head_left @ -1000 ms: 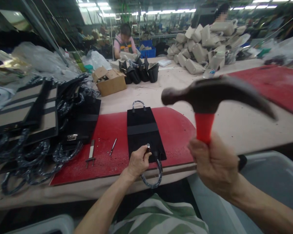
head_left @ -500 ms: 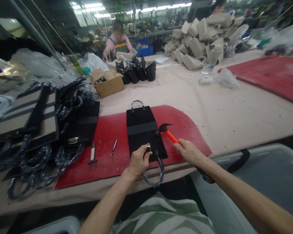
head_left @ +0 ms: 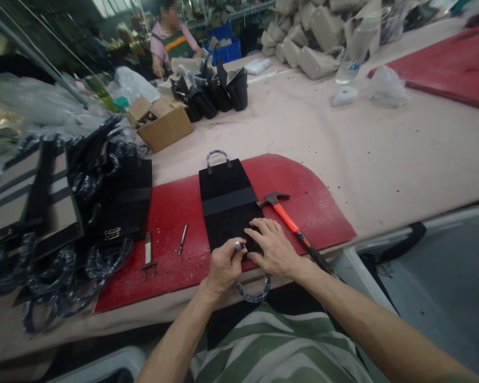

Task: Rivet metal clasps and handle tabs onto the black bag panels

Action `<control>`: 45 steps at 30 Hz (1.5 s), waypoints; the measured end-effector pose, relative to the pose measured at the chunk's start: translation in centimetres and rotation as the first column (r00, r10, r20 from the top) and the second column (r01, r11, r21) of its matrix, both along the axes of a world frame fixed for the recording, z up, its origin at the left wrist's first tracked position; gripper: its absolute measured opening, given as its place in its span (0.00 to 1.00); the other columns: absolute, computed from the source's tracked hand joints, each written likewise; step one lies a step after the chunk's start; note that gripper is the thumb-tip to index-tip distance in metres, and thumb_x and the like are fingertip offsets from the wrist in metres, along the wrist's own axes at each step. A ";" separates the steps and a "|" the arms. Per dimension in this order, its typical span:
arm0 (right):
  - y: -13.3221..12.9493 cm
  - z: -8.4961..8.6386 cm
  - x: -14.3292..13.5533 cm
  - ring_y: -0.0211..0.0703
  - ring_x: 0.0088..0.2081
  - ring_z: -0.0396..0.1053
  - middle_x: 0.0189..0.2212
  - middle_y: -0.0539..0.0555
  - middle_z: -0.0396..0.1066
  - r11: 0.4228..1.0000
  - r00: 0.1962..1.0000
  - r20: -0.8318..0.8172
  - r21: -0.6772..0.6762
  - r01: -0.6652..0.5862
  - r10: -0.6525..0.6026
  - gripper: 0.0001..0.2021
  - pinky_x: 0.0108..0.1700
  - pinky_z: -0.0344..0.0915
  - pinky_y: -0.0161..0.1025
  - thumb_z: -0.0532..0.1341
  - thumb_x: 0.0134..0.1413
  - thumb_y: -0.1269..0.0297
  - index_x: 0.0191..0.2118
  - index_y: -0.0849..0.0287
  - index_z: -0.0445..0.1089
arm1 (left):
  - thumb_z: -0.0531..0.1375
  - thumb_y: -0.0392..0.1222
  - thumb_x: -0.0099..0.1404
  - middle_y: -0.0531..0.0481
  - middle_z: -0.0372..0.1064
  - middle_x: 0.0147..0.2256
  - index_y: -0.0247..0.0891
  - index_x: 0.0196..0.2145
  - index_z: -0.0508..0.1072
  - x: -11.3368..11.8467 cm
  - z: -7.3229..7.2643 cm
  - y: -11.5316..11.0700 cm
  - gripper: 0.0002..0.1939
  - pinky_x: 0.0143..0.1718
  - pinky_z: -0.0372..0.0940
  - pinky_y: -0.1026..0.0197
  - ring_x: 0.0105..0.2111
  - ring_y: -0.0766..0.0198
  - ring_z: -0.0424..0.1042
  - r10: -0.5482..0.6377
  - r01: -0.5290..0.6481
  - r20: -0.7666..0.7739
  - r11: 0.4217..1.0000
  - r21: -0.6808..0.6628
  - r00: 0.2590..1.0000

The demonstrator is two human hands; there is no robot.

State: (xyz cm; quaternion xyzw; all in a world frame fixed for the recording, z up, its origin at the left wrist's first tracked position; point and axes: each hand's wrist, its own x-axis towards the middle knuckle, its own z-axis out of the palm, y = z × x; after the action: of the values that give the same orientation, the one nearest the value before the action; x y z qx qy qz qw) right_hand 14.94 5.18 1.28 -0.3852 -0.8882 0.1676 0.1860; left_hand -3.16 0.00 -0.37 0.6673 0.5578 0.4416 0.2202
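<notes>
A flat black bag panel [head_left: 227,197] with a plastic-wrapped handle at each end lies on the red mat [head_left: 175,202]. My left hand [head_left: 224,266] is closed round a short metal punch [head_left: 239,246], whose round top shows above the fingers; its lower end is hidden. Fingers spread, my right hand [head_left: 274,247] rests on the near right part of the panel, close beside the left. To its right lies a claw hammer [head_left: 285,215] with an orange and black handle, its head by the panel's edge.
On the mat's left lie a slim metal rod [head_left: 182,239] and a pronged tool [head_left: 148,255]. Black and beige bag panels [head_left: 59,207] are heaped at the left. Behind stand a cardboard box [head_left: 165,127] and black bags [head_left: 219,90]. A grey bin [head_left: 435,266] is at the right; a person sits across the table.
My right hand has let go of the hammer, which now lies on the mat, and has moved left onto the panel. My left hand still grips the punch. The view has tilted down.
</notes>
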 end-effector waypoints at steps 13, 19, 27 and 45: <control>0.2 0.2 0.2 0.62 0.61 0.55 0.61 0.63 0.60 1.000 1.000 -0.008 -0.027 0.011 -0.011 0.29 0.63 0.53 0.59 0.68 0.51 0.59 0.59 0.60 0.67 | 0.56 0.47 0.64 0.43 0.77 0.34 0.37 0.40 0.75 -12.2 4.1 0.4 0.13 0.41 0.70 0.52 0.37 0.50 0.77 0.503 -0.653 -0.477 0.724 -0.222 0.720; 0.3 0.5 0.1 0.63 0.62 0.55 0.61 0.65 0.61 0.999 1.000 0.004 -0.031 0.009 -0.009 0.29 0.63 0.53 0.59 0.67 0.52 0.60 0.59 0.61 0.68 | 0.54 0.45 0.66 0.34 0.75 0.41 0.36 0.45 0.75 -13.8 4.5 1.3 0.16 0.40 0.67 0.48 0.41 0.42 0.76 0.262 -0.715 -0.796 0.641 -0.279 0.546; 0.7 -0.6 0.0 0.64 0.61 0.57 0.60 0.65 0.61 0.999 1.000 0.004 0.043 -0.011 0.011 0.26 0.61 0.54 0.61 0.65 0.54 0.60 0.59 0.61 0.68 | 0.55 0.41 0.67 0.42 0.70 0.43 0.41 0.44 0.78 -14.2 4.7 1.6 0.13 0.43 0.66 0.55 0.42 0.53 0.73 0.229 -0.614 -0.786 0.755 -0.229 0.575; 0.1 0.3 -0.1 0.63 0.62 0.55 0.61 0.64 0.60 1.000 1.000 0.015 -0.024 0.020 -0.020 0.28 0.63 0.52 0.59 0.67 0.53 0.59 0.59 0.60 0.67 | 0.67 0.50 0.53 0.53 0.72 0.30 0.37 0.47 0.64 -6.2 3.3 1.4 0.28 0.35 0.73 0.55 0.28 0.60 0.77 0.425 -0.138 0.579 0.870 -0.473 0.696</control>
State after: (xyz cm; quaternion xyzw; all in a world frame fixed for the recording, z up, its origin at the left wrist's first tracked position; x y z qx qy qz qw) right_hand 14.82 5.32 1.58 -0.3976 -0.8836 0.1733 0.1763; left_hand -9.41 1.36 2.91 0.3106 0.6159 0.5574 0.4621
